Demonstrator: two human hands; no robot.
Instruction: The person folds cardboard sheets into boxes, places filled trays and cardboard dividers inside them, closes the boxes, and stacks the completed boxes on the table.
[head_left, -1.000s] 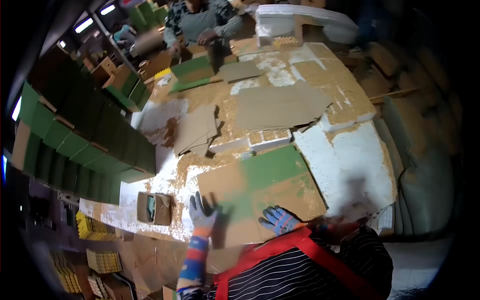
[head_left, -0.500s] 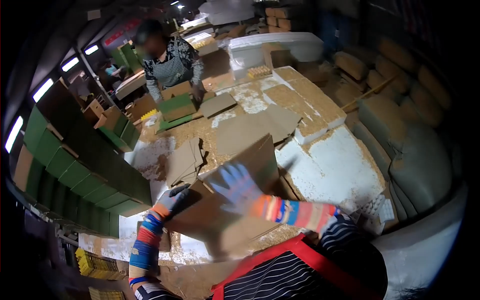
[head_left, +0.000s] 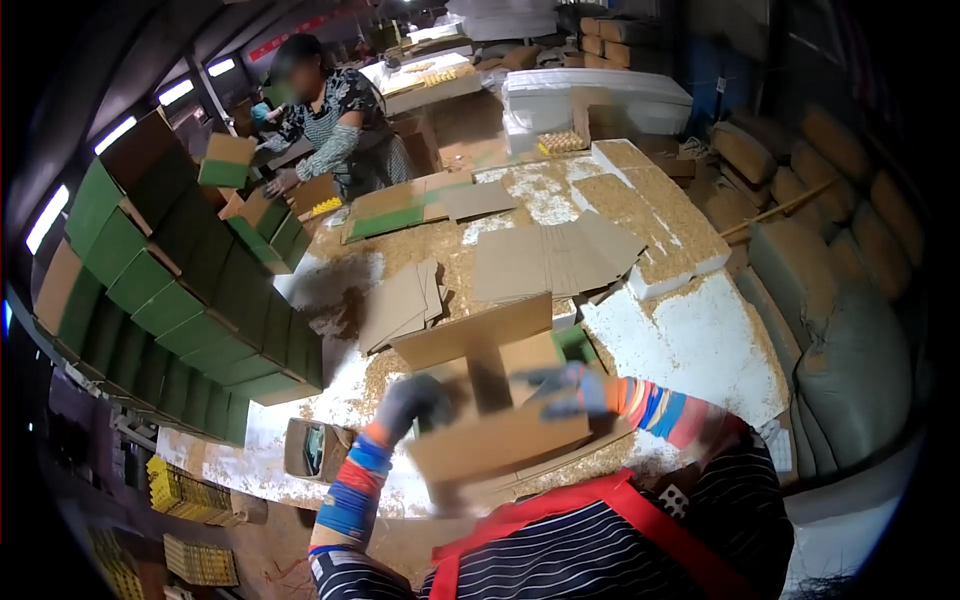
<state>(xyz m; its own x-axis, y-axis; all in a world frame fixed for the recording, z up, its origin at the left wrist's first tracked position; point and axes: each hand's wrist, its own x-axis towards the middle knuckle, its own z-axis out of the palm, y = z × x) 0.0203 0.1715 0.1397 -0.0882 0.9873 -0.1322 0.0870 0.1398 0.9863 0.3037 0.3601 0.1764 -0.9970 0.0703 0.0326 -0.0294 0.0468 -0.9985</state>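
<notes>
An open cardboard box (head_left: 500, 447) stands on the work table in front of me, its long flaps raised and a dark gap or shadow across its middle. My left hand (head_left: 412, 402), gloved in grey and blurred, is curled over the box's left end. At the right end is my right hand (head_left: 572, 390), also gloved, with fingers apart and reaching over the opening; whether it presses on the cardboard I cannot tell. Green colour shows on a panel (head_left: 577, 345) behind the right hand. The inside of the box is partly hidden by the near flap.
Flat cardboard sheets (head_left: 550, 258) and smaller pieces (head_left: 400, 305) lie beyond the box. Green-and-brown boxes (head_left: 190, 290) are stacked at left, beside a small container (head_left: 318, 450). Across the table, a co-worker (head_left: 340, 130) handles a box (head_left: 227, 160). Full sacks (head_left: 850, 350) line the right.
The box has turned and now stands open towards me. My left hand has moved right to its left end; my right hand has shifted right. The co-worker has lifted a box towards the stack.
</notes>
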